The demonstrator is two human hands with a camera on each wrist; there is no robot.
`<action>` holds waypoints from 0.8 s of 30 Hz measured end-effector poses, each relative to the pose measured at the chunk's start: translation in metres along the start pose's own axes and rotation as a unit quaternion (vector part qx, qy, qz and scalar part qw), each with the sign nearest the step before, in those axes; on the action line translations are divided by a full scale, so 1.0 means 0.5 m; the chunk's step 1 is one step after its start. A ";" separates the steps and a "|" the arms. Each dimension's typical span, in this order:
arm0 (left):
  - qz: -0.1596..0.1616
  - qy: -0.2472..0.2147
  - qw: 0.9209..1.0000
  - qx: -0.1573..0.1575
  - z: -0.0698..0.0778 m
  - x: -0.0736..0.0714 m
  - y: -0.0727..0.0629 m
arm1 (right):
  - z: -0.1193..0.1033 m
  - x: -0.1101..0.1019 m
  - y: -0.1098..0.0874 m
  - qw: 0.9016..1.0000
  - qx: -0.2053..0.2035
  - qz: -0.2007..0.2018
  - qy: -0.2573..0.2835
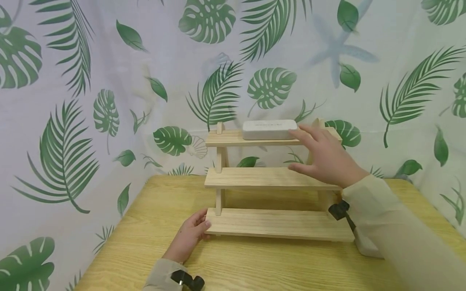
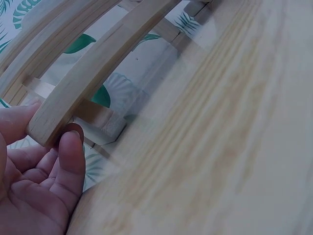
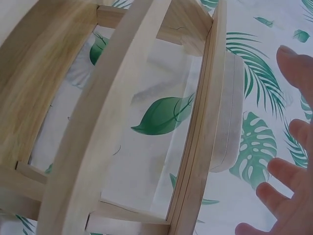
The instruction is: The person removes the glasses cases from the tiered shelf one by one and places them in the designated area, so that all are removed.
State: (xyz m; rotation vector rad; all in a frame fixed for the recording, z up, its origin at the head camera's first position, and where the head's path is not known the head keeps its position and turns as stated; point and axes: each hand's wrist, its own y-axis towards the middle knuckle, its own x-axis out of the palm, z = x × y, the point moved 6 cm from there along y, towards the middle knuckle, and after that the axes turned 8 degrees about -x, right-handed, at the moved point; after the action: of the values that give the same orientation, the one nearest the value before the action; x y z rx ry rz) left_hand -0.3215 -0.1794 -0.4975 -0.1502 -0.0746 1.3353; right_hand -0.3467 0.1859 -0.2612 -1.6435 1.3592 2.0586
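Observation:
A three-tier wooden shelf rack [image 1: 273, 178] stands on the table, its tiers stepping up toward the back. On the top tier lies a white rounded box [image 1: 269, 130] with faint lettering on its lid; its side and seam show in the right wrist view. My right hand [image 1: 324, 155] is beside the box's right end, fingers spread. In the right wrist view, the fingers [image 3: 286, 174] are apart from the box. My left hand [image 1: 187, 236] grips the left end of the bottom board [image 2: 80, 93], thumb and fingers on opposite faces.
The rack rests on a wood-grain table [image 1: 145, 226]. Beyond my right forearm, a pale rounded object [image 1: 367, 244] lies on the table at the rack's right, partly hidden by the sleeve. A leaf-printed cloth [image 1: 164, 52] hangs behind and along the left side.

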 end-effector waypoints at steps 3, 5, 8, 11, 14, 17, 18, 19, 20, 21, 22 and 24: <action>0.001 0.003 1.000 0.002 0.000 -0.001 0.001 | 0.010 0.005 0.015 1.000 0.003 -0.010 -0.009; -0.001 0.003 1.000 0.002 0.000 -0.002 0.002 | 0.018 0.010 0.024 1.000 0.008 -0.021 -0.017; -0.006 0.001 1.000 0.000 -0.003 -0.002 0.003 | 0.029 0.018 0.036 0.999 0.017 -0.036 -0.023; -0.010 0.001 1.000 -0.001 -0.005 -0.003 0.003 | 0.037 0.027 0.050 0.998 0.020 -0.051 -0.029; -0.008 -0.001 1.000 -0.005 -0.006 -0.002 0.002 | 0.044 0.033 0.063 0.997 0.022 -0.064 -0.029; -0.008 0.000 1.000 -0.004 -0.005 -0.001 0.001 | 0.052 0.035 0.076 0.996 0.029 -0.072 -0.030; -0.007 0.000 1.000 -0.006 -0.005 -0.001 0.001 | 0.055 0.035 0.080 0.996 0.033 -0.075 -0.029; -0.008 0.001 1.000 -0.005 -0.004 -0.001 0.001 | 0.057 0.036 0.085 0.996 0.036 -0.077 -0.029; -0.009 0.002 1.000 -0.003 -0.003 -0.001 0.001 | 0.061 0.037 0.089 0.996 0.038 -0.079 -0.030; -0.009 0.003 1.000 -0.002 -0.003 -0.001 0.001 | 0.062 0.038 0.094 0.995 0.040 -0.083 -0.030; -0.010 0.002 1.000 -0.003 -0.003 -0.002 0.002 | 0.064 0.040 0.099 0.995 0.042 -0.087 -0.031; -0.012 0.003 1.000 -0.005 -0.004 -0.003 0.002 | 0.064 0.043 0.110 0.994 0.044 -0.095 -0.030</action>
State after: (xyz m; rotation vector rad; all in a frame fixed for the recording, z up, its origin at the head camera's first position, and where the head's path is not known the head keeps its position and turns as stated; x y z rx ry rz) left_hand -0.3228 -0.1807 -0.4995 -0.1605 -0.0785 1.3111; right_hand -0.4110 0.1697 -0.2507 -1.5930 1.2052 1.8967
